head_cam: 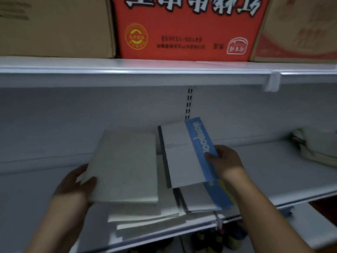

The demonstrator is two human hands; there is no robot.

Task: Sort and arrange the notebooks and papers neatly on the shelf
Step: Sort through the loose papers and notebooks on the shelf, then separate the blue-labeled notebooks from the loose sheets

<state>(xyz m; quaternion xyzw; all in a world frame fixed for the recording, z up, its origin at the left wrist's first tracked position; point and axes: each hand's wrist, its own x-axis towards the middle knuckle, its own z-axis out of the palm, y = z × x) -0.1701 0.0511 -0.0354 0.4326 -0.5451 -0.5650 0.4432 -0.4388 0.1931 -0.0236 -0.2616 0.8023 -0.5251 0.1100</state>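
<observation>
My left hand (76,181) grips the left edge of a pale grey notebook (125,167), held flat above a loose pile of pale papers and notebooks (149,218) on the white shelf (284,172). My right hand (226,161) holds a white notebook with a blue strip and dark spine (184,154), tilted over a second blue-edged notebook (204,198) that lies on the shelf. The two held notebooks sit side by side, almost touching.
A white upper shelf (164,72) carries a red printed carton (187,28) between two brown cartons (54,26). A pale cloth bundle (317,147) lies at the shelf's right end. Dark items (218,238) show on the level below.
</observation>
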